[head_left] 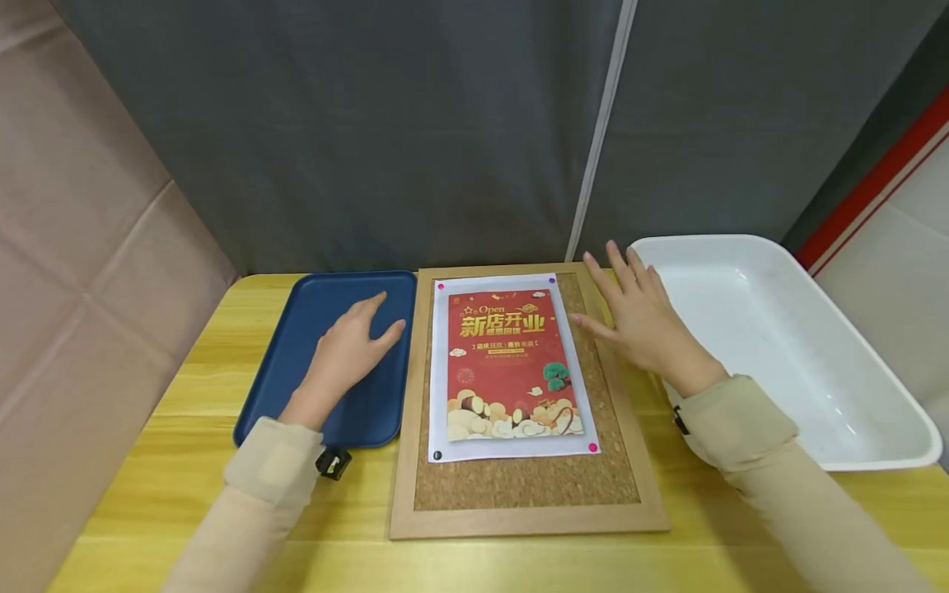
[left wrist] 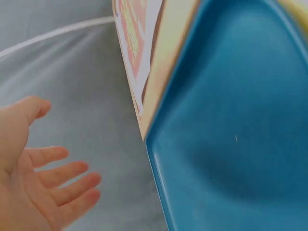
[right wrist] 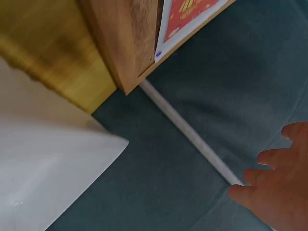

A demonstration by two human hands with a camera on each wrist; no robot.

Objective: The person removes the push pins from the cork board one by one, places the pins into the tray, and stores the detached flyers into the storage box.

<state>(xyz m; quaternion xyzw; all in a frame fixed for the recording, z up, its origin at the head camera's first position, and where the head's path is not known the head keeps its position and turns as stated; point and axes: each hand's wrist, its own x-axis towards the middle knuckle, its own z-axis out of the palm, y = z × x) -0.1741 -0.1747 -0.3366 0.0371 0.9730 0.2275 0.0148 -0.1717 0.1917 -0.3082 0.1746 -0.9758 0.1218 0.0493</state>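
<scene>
A wood-framed cork board point(head_left: 526, 486) lies on the table, bearing a white sheet point(head_left: 439, 371) with a red poster point(head_left: 504, 371) on it. Pushpins sit at the sheet's corners, among them a black one point(head_left: 437, 455) and a pink one point(head_left: 592, 448). My left hand point(head_left: 344, 354) hovers over the blue tray point(head_left: 356, 424), fingers extended and thumb apart, holding nothing. Above the board's right frame edge, my right hand point(head_left: 638, 317) spreads its fingers, also holding nothing. Both wrist views show bare palms or fingers with no object in them.
To the right stands a deep white basin point(head_left: 786, 354), close beside the board. The yellow wood-grain table point(head_left: 178, 494) ends at a dark grey curtain point(head_left: 371, 148) at the back. A pinkish cloth wall point(head_left: 89, 247) rises on the left.
</scene>
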